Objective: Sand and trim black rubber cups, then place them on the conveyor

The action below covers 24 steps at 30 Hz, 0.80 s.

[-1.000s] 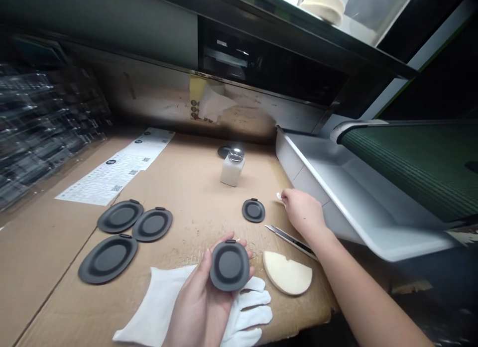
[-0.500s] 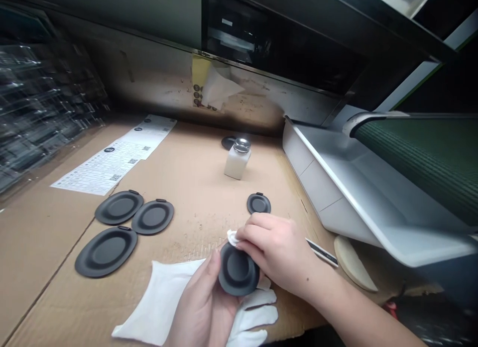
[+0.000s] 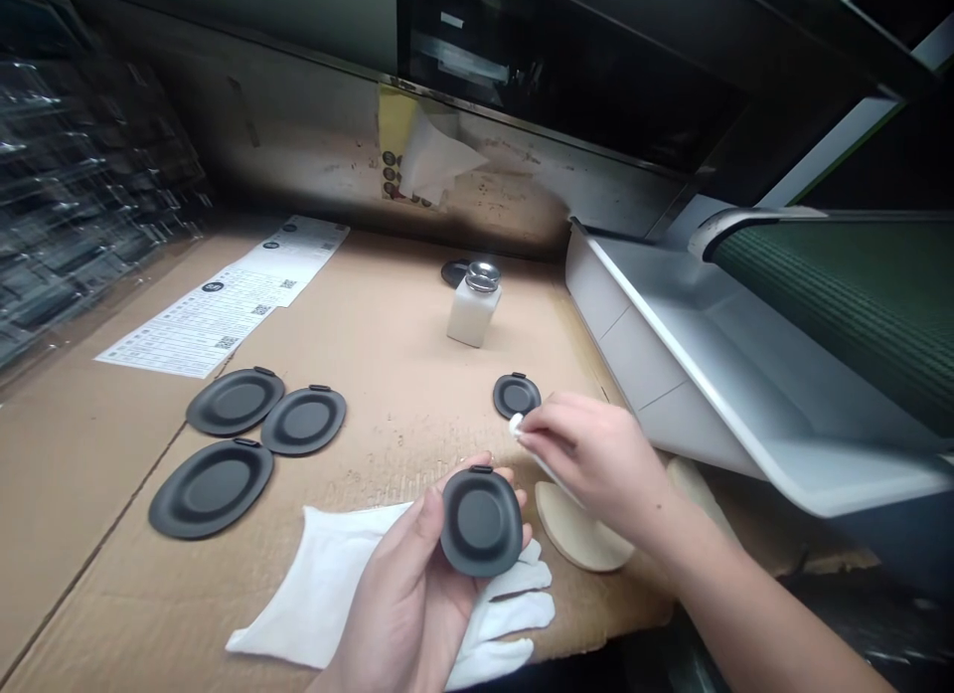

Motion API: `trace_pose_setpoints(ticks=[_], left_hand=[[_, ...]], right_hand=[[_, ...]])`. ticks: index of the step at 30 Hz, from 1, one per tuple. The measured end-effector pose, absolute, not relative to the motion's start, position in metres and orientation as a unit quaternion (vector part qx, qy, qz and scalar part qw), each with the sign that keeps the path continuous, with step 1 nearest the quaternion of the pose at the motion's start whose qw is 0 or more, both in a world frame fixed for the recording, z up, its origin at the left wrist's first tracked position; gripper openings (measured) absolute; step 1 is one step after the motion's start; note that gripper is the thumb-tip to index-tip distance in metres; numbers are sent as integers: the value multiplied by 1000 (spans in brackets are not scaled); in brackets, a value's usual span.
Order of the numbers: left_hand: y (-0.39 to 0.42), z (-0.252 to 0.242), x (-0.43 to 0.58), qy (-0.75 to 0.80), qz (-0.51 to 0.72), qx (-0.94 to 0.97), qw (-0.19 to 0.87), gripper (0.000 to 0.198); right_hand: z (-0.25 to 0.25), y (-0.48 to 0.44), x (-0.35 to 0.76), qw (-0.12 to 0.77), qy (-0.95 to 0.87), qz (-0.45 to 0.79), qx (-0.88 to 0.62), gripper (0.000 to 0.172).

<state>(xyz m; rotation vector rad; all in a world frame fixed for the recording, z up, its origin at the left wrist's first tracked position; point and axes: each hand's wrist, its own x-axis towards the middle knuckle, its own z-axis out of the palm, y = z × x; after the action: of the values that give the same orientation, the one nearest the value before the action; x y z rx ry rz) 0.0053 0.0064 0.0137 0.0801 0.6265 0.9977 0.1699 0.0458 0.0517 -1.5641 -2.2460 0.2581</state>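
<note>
My left hand [image 3: 406, 604] grips a small black rounded part [image 3: 481, 522] by its edges, face up, above a white glove [image 3: 492, 613]. My right hand [image 3: 588, 459] hovers just right of it, fingers pinched on a small white swab [image 3: 516, 427]. Beside the swab lies a smaller black part [image 3: 516, 395] on the cardboard. A round cream pad [image 3: 577, 534] sits under my right wrist.
Three larger black oval parts [image 3: 235, 400] [image 3: 303, 420] [image 3: 211, 487] lie at the left on the cardboard-covered bench [image 3: 388, 375]. A white dispenser bottle [image 3: 472, 305] stands at the back. Printed sheets [image 3: 224, 305] lie far left. A white tray [image 3: 708, 375] and green conveyor [image 3: 857, 305] are at the right.
My right hand went from the tray's edge to the held black part with the swab on it, then lifted away to the right. The left hand kept hold of the part.
</note>
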Motion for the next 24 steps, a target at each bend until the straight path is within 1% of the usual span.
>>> trace_pose_setpoints(ticks=[3,7,13,16,20,22,24], left_hand=[[6,12,3,286,472,44,833,36],[7,6,3,288,485,31,825,40],[7,5,6,296,499,10,814,40],[8,10,7,298,494,3,817,40],[9,15,8,297,488,4,821,43],[9,14,7,295,489,7,821,43],[9,9,7,288,488,10,824,43]], right_hand=[[58,45,181,231,-786,78,-568,13],[60,40,189,201,-789,59,-578,16],[53,49,203,167,-792,49,-585,14],[62,70,205,196,-787,7,-585,12],[87,121,192,276,-766,-52,-578,8],[97,151,182,279,-763,-50,-581,7],[104,178,173,250,-764,-25,-594,7]])
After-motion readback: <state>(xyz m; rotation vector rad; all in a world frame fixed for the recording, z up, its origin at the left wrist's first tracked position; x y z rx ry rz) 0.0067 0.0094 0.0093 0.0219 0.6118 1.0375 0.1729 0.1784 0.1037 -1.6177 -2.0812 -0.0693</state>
